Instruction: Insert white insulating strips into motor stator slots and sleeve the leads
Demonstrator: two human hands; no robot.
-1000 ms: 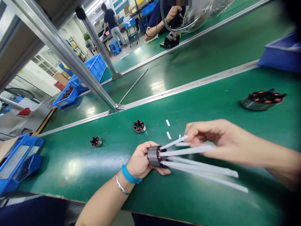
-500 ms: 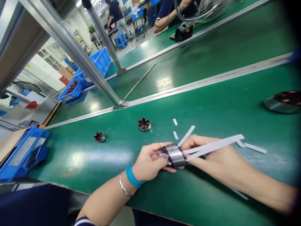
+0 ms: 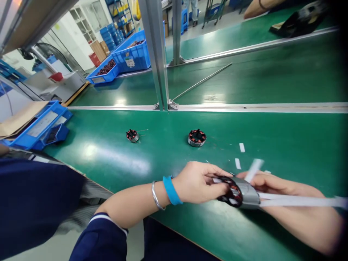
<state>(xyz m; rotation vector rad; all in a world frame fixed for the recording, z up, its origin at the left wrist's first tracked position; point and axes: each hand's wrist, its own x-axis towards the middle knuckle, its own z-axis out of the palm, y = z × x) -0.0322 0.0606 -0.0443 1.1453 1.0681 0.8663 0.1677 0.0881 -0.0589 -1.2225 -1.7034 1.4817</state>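
A motor stator [image 3: 248,195], a silver ring with black plastic and copper windings inside, is tilted on its side between my hands above the green bench. My left hand [image 3: 197,183] is closed on its left end, thumb at the open face. My right hand [image 3: 288,188] grips the other side; some of its fingers are hidden behind the stator. Long white strips [image 3: 296,201] come out of the right end across my right hand, and a shorter white strip [image 3: 254,169] sticks up. Two more stators lie farther back: a larger one [image 3: 197,138] and a smaller one [image 3: 132,135].
Small white strip pieces [image 3: 241,147] lie beyond my hands. A metal post [image 3: 157,54] rises from the rail [image 3: 258,107], with a thin rod [image 3: 202,81] behind it. Blue bins [image 3: 132,54] stand back left, another blue bin [image 3: 51,125] at left. A co-worker's arm [image 3: 258,7] shows at top.
My view has turned left and levelled, so the bench things appear shifted right. Both hands still hold the stator, and its open face with the windings shows more now.
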